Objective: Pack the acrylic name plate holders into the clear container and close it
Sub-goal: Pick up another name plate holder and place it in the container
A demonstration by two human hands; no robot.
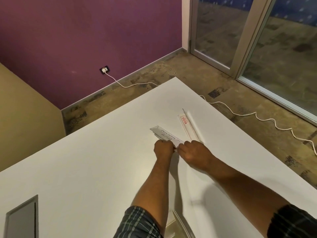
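Both hands grip one name plate holder at mid-table

Near edge: a clear container (pixel 181 224) part shows between the forearms. Left hand (pixel 163 148) and right hand (pixel 195 154) pinch the near end of a name plate holder (pixel 164 135) lying on the white table (pixel 85 160). Beyond, just right: a second holder (pixel 189 127), red-labelled

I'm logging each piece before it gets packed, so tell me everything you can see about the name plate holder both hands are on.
The name plate holder is a long, narrow strip of clear plastic with a white paper insert carrying dark handwriting, too blurred to read surely. It lies on the white table, running diagonally away to the left. The left hand and right hand both grip its near end, which they hide; its far end is free.
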